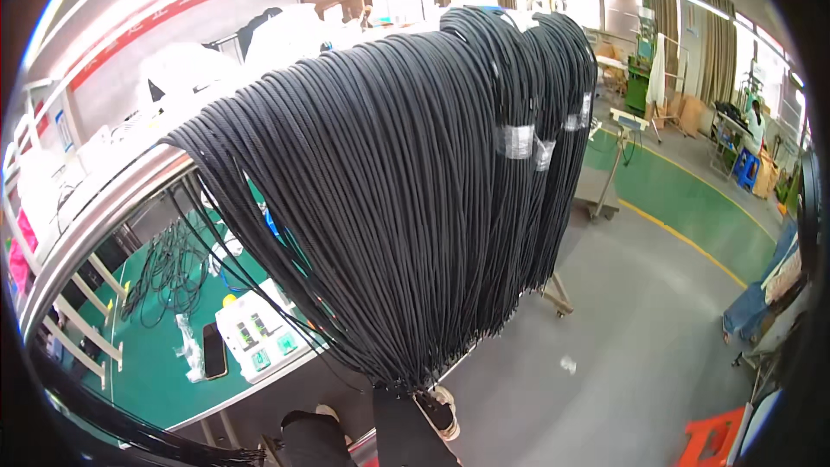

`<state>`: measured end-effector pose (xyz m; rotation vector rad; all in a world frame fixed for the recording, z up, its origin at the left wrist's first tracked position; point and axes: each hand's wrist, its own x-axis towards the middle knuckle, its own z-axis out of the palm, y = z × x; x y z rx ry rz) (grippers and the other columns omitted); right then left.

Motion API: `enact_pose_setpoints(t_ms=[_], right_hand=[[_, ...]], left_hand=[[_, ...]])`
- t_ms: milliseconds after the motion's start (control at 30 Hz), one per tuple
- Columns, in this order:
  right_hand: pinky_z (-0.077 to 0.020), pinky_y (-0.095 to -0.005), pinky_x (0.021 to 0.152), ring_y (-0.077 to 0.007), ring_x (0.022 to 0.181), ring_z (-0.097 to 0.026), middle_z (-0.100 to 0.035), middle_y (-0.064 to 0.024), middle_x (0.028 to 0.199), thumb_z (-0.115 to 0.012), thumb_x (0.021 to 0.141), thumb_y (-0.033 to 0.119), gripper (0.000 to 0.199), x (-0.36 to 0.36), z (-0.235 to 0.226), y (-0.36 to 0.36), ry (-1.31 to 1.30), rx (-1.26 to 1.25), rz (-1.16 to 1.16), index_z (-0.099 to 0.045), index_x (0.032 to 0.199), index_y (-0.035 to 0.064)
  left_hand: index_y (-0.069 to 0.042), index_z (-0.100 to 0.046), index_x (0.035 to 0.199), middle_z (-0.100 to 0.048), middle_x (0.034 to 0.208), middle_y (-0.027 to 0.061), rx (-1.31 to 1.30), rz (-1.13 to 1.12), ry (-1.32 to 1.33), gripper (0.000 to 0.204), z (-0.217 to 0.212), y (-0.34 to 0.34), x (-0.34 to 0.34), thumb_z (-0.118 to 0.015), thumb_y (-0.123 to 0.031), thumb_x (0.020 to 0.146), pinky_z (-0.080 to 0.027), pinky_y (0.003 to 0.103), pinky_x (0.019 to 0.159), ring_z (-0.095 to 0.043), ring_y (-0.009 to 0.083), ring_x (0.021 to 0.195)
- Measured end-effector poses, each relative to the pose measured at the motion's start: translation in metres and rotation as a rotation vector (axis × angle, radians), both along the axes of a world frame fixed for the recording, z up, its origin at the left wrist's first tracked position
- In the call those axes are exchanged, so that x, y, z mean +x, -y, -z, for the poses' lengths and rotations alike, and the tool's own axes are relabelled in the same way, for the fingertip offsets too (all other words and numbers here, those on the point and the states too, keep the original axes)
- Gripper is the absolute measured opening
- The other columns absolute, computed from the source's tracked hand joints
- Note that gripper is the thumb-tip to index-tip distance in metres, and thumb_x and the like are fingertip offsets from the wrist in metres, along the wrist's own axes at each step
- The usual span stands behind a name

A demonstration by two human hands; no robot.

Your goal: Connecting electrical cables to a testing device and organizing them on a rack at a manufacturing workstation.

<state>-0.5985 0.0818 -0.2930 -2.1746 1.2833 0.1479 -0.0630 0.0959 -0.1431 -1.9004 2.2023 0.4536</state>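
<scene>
Neither of my hands shows in this view. Right in front of me, many black braided cables [372,164] hang side by side over a metal rail [108,199], their lower ends gathered close together near my feet. Toward the far end of the rail, bundles of the same cable are bound with clear tape [516,142]. Another bunch of black cables [130,428] runs along the lower left edge. My dark trouser legs and light shoes [443,411] appear at the bottom.
Left of the cables stands a green-topped table [160,372] with a phone [214,350], a white test box [259,329] and tangled black wires [169,268]. An orange-red stool [713,439] is at the lower right. Another person [769,294] is at the right edge; a wheeled stand [609,164] stands beyond.
</scene>
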Motion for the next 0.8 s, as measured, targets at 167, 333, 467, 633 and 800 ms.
enact_pose_setpoints(t_ms=[167,333,467,633,800], right_hand=[[-0.0548,-0.0448,0.070,-0.0325,0.083,-0.069,-0.072,-0.0183,0.098,-0.059,0.085,0.030,0.028,0.001,-0.010,-0.005,-0.059,-0.103,-0.078,-0.073,0.092,0.0070],[-0.0542,-0.0455,0.070,-0.0334,0.086,-0.067,-0.070,-0.0183,0.095,-0.055,0.089,0.029,0.026,0.035,-0.060,0.013,-0.009,-0.272,-0.082,-0.071,0.086,0.0086],[-0.0496,-0.0406,0.094,-0.0325,0.108,-0.062,-0.062,-0.0191,0.120,-0.063,0.092,0.010,0.035,0.102,-0.246,0.123,0.854,-0.822,0.627,-0.056,0.123,-0.0054],[-0.0372,-0.0373,0.111,-0.0299,0.131,-0.049,-0.052,-0.0228,0.139,-0.060,0.095,0.013,0.051,0.154,-0.243,0.170,1.018,-0.819,0.628,-0.043,0.140,-0.0067],[-0.0442,-0.0358,0.103,-0.0256,0.117,-0.059,-0.061,-0.0175,0.127,-0.066,0.091,0.017,0.048,0.132,-0.269,0.111,0.919,-0.741,0.684,-0.053,0.131,-0.0050]], left_hand=[[-0.008,-0.069,0.099,-0.070,0.102,0.0182,-0.014,0.063,0.014,0.031,0.015,-0.010,-0.001,-0.056,-0.034,0.088,-0.054,0.043,0.083,-0.066,0.0336,0.099],[-0.008,-0.069,0.098,-0.070,0.101,0.0181,0.031,0.098,0.039,0.031,0.035,-0.072,0.019,-0.056,-0.034,0.088,-0.054,0.044,0.082,-0.066,0.0334,0.098],[-0.009,-0.069,0.097,-0.070,0.100,0.0180,0.078,0.044,0.050,0.030,0.047,-0.162,0.041,-0.056,-0.034,0.088,-0.054,0.044,0.082,-0.067,0.0333,0.098],[-0.009,-0.070,0.096,-0.070,0.099,0.0179,0.203,0.086,-0.012,0.029,0.079,-0.278,0.037,-0.056,-0.034,0.088,-0.054,0.044,0.081,-0.067,0.0332,0.097],[-0.005,-0.066,0.087,-0.069,0.090,0.0167,0.026,-0.797,-0.750,0.016,0.042,-0.291,0.043,-0.061,-0.020,0.088,-0.053,0.042,0.067,-0.067,0.0340,0.077]])
